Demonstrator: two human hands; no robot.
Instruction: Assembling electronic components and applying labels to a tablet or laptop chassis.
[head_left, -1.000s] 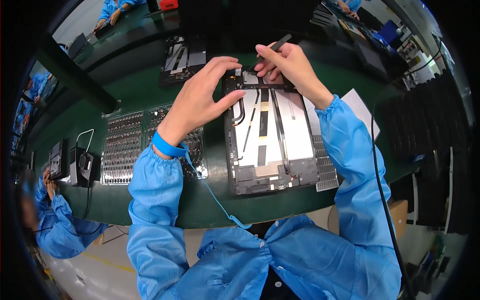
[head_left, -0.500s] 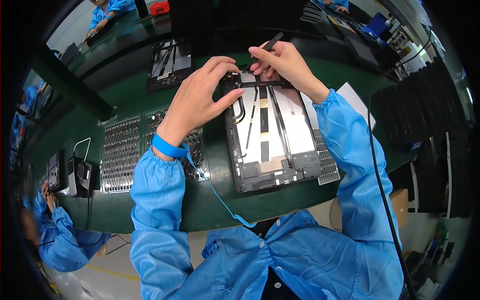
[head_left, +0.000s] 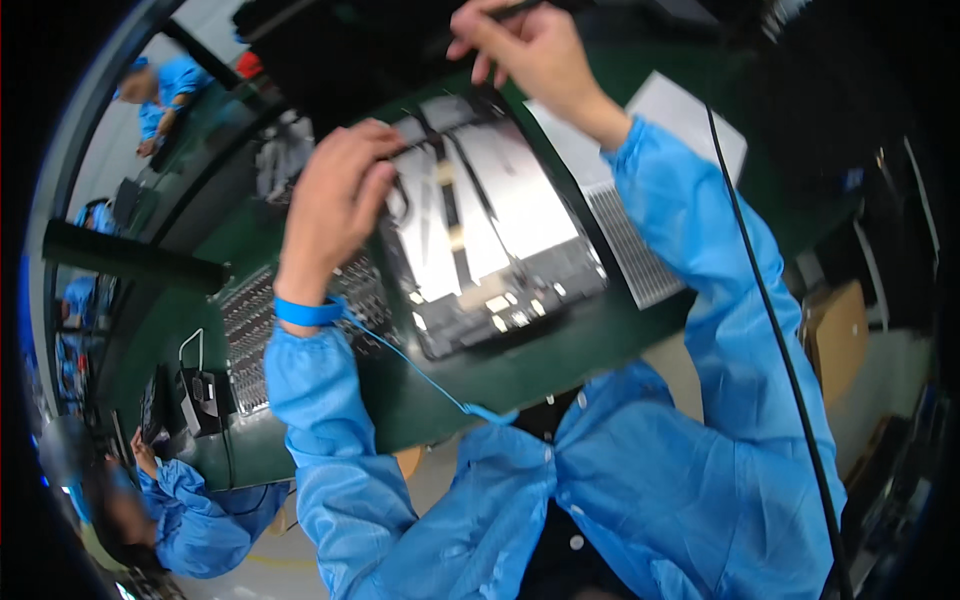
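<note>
An opened tablet (head_left: 520,190) lies on the green bench, its silvery inside crossed by dark ribbon cables. My left hand (head_left: 335,205), with a blue wrist strap (head_left: 308,313), is at the tablet's upper left edge. Its thumb stands apart from the fingers; motion blurs the fingertips, so I cannot tell whether they touch the frame. Beyond the tablet's far right corner, my right hand (head_left: 540,55) is raised, its fingers closed on black tweezers (head_left: 515,10). Only part of the tweezers shows; their tips are hidden.
Left of the tablet lie clear trays of small parts (head_left: 255,325). A white sheet (head_left: 690,115) and a gridded sheet (head_left: 640,250) lie to its right. A black cable (head_left: 765,370) hangs past my right arm. A co-worker's blue sleeve (head_left: 215,530) shows lower left.
My right hand with the tweezers has lifted away from the tablet's top edge, toward the far side. My left hand has shifted left in view. The whole view has turned and blurred.
</note>
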